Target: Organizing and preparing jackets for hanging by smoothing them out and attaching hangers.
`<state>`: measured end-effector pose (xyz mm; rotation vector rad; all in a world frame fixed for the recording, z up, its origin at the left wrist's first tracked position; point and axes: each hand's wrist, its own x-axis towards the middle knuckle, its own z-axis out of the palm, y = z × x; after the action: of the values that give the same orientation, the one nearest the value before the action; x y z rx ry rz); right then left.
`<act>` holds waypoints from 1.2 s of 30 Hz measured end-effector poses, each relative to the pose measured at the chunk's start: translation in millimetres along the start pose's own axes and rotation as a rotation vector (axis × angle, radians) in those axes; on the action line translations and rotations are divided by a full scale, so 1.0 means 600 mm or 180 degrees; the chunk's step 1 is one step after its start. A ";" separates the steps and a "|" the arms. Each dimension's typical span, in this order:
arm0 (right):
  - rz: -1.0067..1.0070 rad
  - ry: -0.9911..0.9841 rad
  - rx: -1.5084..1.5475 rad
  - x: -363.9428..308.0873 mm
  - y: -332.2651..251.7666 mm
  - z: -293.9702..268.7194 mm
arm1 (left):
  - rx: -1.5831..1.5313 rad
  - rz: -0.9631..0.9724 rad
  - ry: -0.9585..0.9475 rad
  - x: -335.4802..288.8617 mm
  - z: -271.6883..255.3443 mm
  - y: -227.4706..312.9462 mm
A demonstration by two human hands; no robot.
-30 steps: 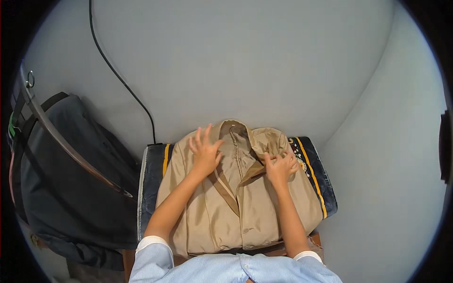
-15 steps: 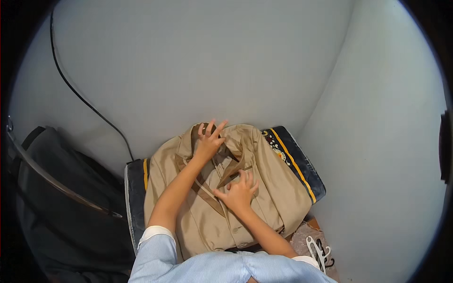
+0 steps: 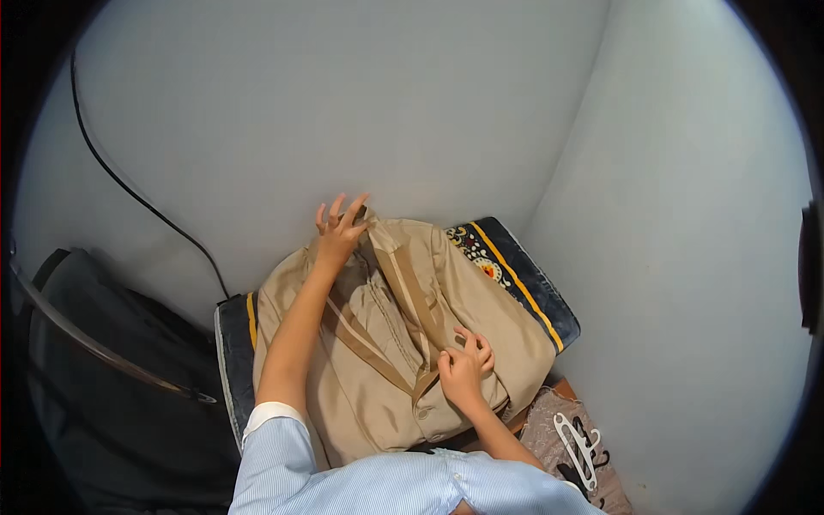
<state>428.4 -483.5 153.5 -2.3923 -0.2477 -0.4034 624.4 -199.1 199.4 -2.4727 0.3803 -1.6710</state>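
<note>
A beige jacket lies front side up, its neck opening toward the wall and a button low on the front. My left hand is at the far end of the neck, pinching the raised collar between thumb and forefinger while the other fingers point up. Lower down, my right hand has its thumb and forefinger closed on the edge of the right-hand lapel. Between the two hands the lapel is drawn out long, and the lining shows inside the opening.
Beneath the jacket is a dark padded cloth with yellow stripes. Grey walls stand behind and at right. A black cable hangs at left above dark garments and a curved metal bar. White and black hangers lie lower right.
My left hand has moved left and up, lifting the collar. My right hand has moved down and right, and the lapel is now stretched between them. The view has shifted slightly.
</note>
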 end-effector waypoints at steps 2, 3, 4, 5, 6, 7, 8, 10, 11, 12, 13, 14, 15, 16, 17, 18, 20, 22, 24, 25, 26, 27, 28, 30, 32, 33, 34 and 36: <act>0.0092 -0.0259 -0.0326 -0.006 -0.008 -0.002 | 0.0027 -0.0112 -0.0056 -0.002 0.000 0.009; 0.0026 -0.0322 -0.0503 -0.013 -0.008 0.001 | 0.0021 -0.0185 -0.0121 -0.006 -0.002 0.011; 0.0027 -0.0357 -0.0606 -0.021 -0.012 0.000 | 0.0016 -0.0258 -0.0189 -0.011 -0.004 0.013; 0.0006 -0.0386 -0.0693 -0.027 -0.019 -0.005 | -0.0012 -0.0311 -0.0224 -0.011 -0.008 0.013; -0.0148 -0.0339 -0.0875 -0.034 -0.022 -0.004 | -0.0007 -0.0300 -0.0239 -0.013 -0.010 0.013; -0.0181 -0.0335 -0.0826 -0.041 -0.029 -0.007 | 0.0042 -0.0378 -0.0275 -0.015 -0.013 0.012; -0.0203 -0.0318 -0.0795 -0.045 -0.037 -0.014 | 0.0069 -0.0456 -0.0297 -0.012 -0.014 0.018; -0.0279 -0.0348 -0.0683 -0.056 -0.038 -0.009 | 0.0033 -0.0484 -0.0291 -0.009 -0.016 0.029; -0.0277 -0.0386 -0.0628 -0.060 -0.041 -0.006 | 0.0043 -0.0493 -0.0378 -0.009 -0.015 0.033; -0.0266 -0.0459 -0.0580 -0.061 -0.039 -0.001 | -0.0100 -0.0511 -0.0327 -0.007 -0.013 0.037; -0.0303 -0.0503 -0.0484 -0.064 -0.035 0.003 | -0.0125 -0.0500 -0.0336 -0.008 -0.012 0.044; -0.0364 -0.0551 -0.0366 -0.064 -0.038 0.007 | -0.0004 -0.0544 -0.0396 -0.013 -0.011 0.042; -0.0451 -0.0481 -0.0095 -0.068 -0.041 0.008 | 0.0112 -0.0587 -0.0454 -0.016 -0.010 0.039; -0.0518 -0.0634 0.0067 -0.069 -0.042 0.004 | 0.0067 -0.0672 -0.0451 -0.019 -0.008 0.034; -0.0535 -0.0761 0.0115 -0.068 -0.045 -0.005 | 0.0141 -0.0734 -0.0396 -0.020 -0.004 0.031; -0.0555 -0.0896 0.0151 -0.069 -0.044 -0.010 | 0.0153 -0.0748 -0.0397 -0.024 -0.003 0.025; -0.0767 -0.0565 -0.0183 -0.079 -0.032 -0.001 | 0.0330 -0.0694 -0.0389 -0.025 0.002 0.025; -0.0507 -0.0731 -0.0330 -0.089 -0.018 -0.013 | 0.0449 -0.0656 -0.0384 -0.028 0.003 0.036; -0.0337 -0.0470 -0.0401 -0.096 0.003 -0.024 | 0.0371 -0.0584 -0.0504 -0.034 -0.006 0.055; -0.0122 -0.0244 -0.0440 -0.098 0.026 -0.026 | 0.0226 -0.0624 -0.0596 -0.037 -0.014 0.070; 0.0093 -0.0004 -0.0489 -0.100 0.051 -0.035 | 0.0069 -0.0665 -0.0676 -0.034 -0.029 0.090; 0.0339 0.0127 -0.0795 -0.101 0.080 -0.046 | -0.0295 -0.0884 -0.1160 -0.027 -0.058 0.114; 0.0586 0.0219 -0.0956 -0.101 0.105 -0.061 | -0.0493 -0.0920 -0.1185 -0.033 -0.062 0.132; 0.0939 0.0397 -0.1176 -0.098 0.142 -0.095 | -0.0801 -0.1047 -0.1480 -0.045 -0.082 0.155; 0.1144 0.0536 -0.1436 -0.098 0.174 -0.123 | -0.1005 -0.1212 -0.1982 -0.073 -0.082 0.187; 0.1119 0.0513 -0.1330 -0.100 0.192 -0.125 | -0.1040 -0.1233 -0.2592 -0.082 -0.086 0.196; 0.1092 0.0491 -0.1228 -0.101 0.205 -0.124 | -0.1064 -0.1230 -0.2517 -0.104 -0.077 0.204; 0.0996 0.0515 -0.1248 -0.092 0.204 -0.126 | -0.1049 -0.1221 -0.2545 -0.117 -0.073 0.214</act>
<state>394.6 -628.6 113.9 -2.6998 0.3043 -0.5320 542.0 -301.1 121.2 -3.3407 0.0793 -0.5808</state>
